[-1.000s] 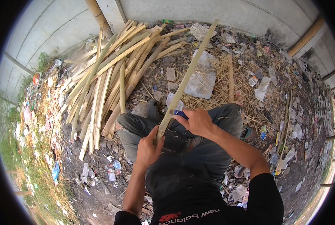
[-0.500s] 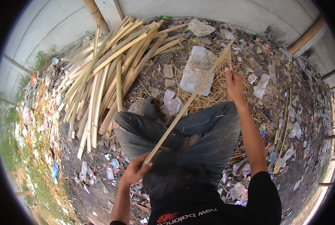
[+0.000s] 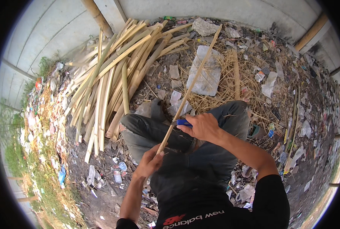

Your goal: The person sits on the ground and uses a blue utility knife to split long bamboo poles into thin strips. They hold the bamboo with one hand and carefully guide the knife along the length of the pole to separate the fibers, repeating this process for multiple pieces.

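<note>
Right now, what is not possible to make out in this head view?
In the head view:
- Blue tool: its rear is hidden by the right hand; its tip is too small to read.
- Strip: its near end is covered by the left hand.
- Pile: lower pieces lie under upper ones.
- Left sleeve: cut off by the lower edge.

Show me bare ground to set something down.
Barest, though litter-dotted: dark soil between the left forearm and grassy verge. The white slab, strewn with straw, has the held bamboo strip crossing before it. Crowded: bamboo pile, chunks beside it.
</note>
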Action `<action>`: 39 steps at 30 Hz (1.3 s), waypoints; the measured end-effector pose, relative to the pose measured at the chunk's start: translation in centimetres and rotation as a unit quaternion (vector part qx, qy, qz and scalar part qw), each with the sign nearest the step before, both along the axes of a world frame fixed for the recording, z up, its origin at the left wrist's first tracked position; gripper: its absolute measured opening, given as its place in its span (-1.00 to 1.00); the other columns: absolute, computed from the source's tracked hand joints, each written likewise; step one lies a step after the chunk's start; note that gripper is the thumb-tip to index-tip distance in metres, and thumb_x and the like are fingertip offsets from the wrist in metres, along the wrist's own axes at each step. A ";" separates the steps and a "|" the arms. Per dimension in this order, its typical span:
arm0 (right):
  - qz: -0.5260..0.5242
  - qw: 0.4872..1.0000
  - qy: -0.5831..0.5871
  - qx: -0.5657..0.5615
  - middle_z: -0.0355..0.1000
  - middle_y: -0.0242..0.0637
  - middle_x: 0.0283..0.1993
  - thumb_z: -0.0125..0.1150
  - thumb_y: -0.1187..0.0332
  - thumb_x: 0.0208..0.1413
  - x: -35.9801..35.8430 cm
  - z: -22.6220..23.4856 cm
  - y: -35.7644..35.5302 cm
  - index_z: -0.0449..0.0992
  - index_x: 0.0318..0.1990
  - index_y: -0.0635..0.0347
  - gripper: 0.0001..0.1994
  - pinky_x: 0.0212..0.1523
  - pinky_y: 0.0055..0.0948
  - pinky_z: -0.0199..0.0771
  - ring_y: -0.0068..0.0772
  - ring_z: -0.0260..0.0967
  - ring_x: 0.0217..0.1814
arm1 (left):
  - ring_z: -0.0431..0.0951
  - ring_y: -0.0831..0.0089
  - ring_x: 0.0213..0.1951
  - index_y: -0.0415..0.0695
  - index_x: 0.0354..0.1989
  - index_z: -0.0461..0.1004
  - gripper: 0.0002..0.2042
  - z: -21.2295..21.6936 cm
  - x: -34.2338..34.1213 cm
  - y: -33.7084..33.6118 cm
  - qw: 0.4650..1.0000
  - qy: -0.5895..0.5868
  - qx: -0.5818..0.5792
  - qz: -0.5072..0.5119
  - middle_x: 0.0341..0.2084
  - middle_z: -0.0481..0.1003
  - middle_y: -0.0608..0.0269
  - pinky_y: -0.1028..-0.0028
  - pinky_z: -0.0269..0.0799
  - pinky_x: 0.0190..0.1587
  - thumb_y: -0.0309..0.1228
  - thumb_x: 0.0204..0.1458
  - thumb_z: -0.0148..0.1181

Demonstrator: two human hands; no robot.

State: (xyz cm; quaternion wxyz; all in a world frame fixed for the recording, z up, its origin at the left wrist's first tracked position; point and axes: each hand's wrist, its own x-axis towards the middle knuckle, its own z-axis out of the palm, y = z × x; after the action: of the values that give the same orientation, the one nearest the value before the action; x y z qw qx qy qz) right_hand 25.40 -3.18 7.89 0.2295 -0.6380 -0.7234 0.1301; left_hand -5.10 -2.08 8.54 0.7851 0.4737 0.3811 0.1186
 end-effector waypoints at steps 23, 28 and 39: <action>-0.366 0.925 -0.015 -0.097 0.61 0.07 -0.31 -0.19 -0.38 0.42 21.1 -0.9 6.2 0.65 -0.30 0.22 -0.22 -0.09 0.11 0.53 0.21 0.60 -0.17 | 0.11 0.72 -0.52 -0.14 0.49 0.31 -0.49 1.3 -7.7 -0.8 0.989 0.058 -0.121 -0.066 -0.52 0.15 0.59 0.58 0.04 -0.49 -0.34 0.41 0.18; -0.394 0.916 -0.042 -0.061 0.63 0.02 -0.31 -0.19 -0.43 0.38 22.6 -2.7 7.0 0.69 -0.22 0.14 -0.22 -0.06 0.08 0.55 0.20 0.61 -0.14 | 0.11 0.72 -0.56 -0.26 0.46 0.32 -0.48 2.2 -7.4 0.4 0.991 0.075 -0.074 -0.079 -0.53 0.15 0.55 0.57 0.04 -0.50 -0.39 0.36 0.17; -0.305 0.944 -0.127 0.017 0.58 -0.05 -0.45 -0.07 -0.37 0.38 24.9 -2.1 9.9 0.65 -0.28 0.14 -0.30 -0.26 0.05 0.54 0.13 0.61 -0.32 | 0.10 0.68 -0.57 -0.22 0.45 0.34 -0.49 1.7 -9.4 0.6 0.987 0.015 -0.149 -0.061 -0.58 0.11 0.53 0.55 0.04 -0.50 -0.33 0.38 0.18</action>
State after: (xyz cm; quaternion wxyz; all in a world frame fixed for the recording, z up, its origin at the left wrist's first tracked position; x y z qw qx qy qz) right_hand 50.25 6.72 5.83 0.1755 -0.8352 -0.5195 -0.0408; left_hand -14.55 -1.44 10.29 0.8468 0.3757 0.3765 0.0049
